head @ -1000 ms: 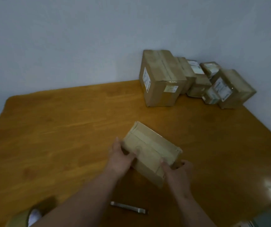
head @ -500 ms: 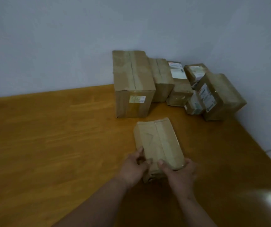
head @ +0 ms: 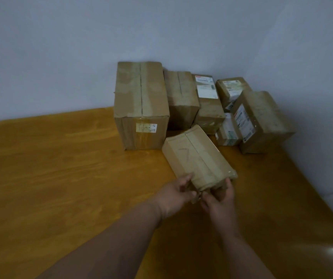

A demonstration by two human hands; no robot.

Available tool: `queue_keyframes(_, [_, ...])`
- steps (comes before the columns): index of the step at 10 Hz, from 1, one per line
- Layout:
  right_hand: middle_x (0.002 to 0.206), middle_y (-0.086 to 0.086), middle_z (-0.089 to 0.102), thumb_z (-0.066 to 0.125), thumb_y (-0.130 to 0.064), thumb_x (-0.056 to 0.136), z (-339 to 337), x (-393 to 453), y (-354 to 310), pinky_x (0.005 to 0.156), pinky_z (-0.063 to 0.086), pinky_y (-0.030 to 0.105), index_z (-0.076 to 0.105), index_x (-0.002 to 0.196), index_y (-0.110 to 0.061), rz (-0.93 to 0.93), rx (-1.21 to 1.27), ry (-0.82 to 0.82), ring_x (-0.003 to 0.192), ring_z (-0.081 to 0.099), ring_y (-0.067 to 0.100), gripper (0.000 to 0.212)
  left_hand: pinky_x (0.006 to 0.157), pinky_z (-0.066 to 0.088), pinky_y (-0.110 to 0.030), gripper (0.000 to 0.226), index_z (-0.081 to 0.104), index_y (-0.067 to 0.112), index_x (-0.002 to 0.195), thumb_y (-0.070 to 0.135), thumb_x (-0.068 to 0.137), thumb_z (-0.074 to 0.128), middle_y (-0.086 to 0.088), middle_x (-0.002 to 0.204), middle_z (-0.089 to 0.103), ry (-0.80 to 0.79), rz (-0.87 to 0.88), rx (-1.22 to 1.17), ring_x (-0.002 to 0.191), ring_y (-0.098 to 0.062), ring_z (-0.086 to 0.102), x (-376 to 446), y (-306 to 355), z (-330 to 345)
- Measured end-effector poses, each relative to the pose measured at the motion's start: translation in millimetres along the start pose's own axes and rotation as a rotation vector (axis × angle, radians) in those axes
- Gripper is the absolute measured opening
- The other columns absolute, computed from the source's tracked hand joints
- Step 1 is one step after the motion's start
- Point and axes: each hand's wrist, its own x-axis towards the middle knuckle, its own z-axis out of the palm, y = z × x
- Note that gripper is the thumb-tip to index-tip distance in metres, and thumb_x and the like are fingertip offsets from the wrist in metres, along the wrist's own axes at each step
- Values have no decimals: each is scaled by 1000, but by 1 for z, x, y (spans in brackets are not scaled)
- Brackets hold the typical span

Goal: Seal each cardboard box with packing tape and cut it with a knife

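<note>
While both hands, left (head: 178, 191) and right (head: 220, 195), grip the near end of the taped box (head: 196, 158), it lies lengthwise on the table (head: 61, 168), its far end close to the stack (head: 191, 103) by the wall.

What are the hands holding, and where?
Both hands, left hand and right hand, grip the small taped brown cardboard box by its near end.

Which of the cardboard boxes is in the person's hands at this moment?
The small taped box nearest the camera. The left hand and right hand grip its near end; the other boxes, like the tall box, sit untouched by the wall.
</note>
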Motion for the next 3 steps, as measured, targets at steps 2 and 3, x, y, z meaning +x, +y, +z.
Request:
queue_keyframes(2, [124,5,58,63,-13,92,20,-26,-6,82,52,35,29,144,-25,34,-159,133,107,61,24,64,100,35,-25,53,39,33,147,28,97,59,12,147,43,205,-6,-6,129,-8,43,-33,-11,-33])
queue_keyframes(3, [113,-3,59,57,-17,96,46,-51,-9,59,40,16,42,131,-29,14,-329,9,92,60,12,39,101,36,-31,49,45,28,144,28,97,59,10,143,49,353,-26,-88,122,-10,47,-63,-23,-68])
